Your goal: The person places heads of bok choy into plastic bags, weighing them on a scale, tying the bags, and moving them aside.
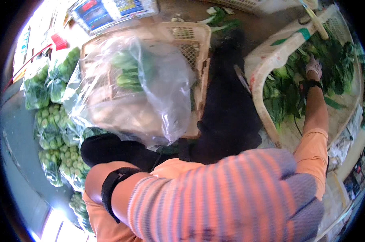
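My left hand [224, 196], in an orange and grey striped knit glove, is large and close to the view at the bottom; its palm and fingertips are hidden. My right hand [314, 68], also gloved, reaches among leafy greens [336, 69] in a pale plastic tub [258, 81] at the right; whether its fingers hold a stem cannot be told. Before me, a clear plastic bag [170, 81] lies spread over a beige plastic crate [205, 39]. Green leafy heads [129, 75] show through the bag, away from both hands.
Several clear bags of green vegetables [52, 121] are stacked at the left. Loose greens [223, 22] lie on the floor beyond the crate. A pale-handled tool [318, 25] rests at the tub's far rim. My dark-clad leg [227, 106] is between crate and tub.
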### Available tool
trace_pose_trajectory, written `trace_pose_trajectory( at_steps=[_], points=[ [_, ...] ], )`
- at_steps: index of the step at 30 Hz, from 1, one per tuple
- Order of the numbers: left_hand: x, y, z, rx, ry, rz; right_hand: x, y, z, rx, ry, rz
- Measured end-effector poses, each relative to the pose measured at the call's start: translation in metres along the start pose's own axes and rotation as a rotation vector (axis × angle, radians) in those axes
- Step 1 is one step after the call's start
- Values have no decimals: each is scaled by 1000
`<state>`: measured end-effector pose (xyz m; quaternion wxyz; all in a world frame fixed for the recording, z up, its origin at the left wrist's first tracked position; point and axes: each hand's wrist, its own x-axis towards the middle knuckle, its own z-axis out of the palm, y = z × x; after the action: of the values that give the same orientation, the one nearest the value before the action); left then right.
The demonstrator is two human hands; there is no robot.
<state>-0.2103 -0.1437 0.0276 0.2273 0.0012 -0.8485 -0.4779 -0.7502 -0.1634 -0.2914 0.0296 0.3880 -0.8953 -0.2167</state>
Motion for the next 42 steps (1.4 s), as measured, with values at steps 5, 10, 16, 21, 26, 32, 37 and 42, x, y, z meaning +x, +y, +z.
trace_pose_trajectory(
  at_steps=[5,10,16,21,26,32,37,42],
  points=[
    [4,-2,-5,70,99,-6,-25,70,-38,1186,-246,-154],
    [8,7,2,-7,368,-207,-131,98,-137,1923,-515,-460],
    [20,-9,44,-501,503,-440,-220,99,-199,2043,-526,-487],
    [29,-5,67,-461,465,-417,-267,100,-210,2056,-494,-466],
    [55,6,85,-64,440,-307,-320,92,-223,2031,-749,-615],
    [49,-10,120,-810,-54,-583,-355,102,-233,1575,-889,-958],
    [61,-80,86,-535,376,-636,-394,123,-188,2093,-958,-515],
    [64,-69,22,-898,771,-282,-412,63,-231,2571,-18,333]
  ],
)
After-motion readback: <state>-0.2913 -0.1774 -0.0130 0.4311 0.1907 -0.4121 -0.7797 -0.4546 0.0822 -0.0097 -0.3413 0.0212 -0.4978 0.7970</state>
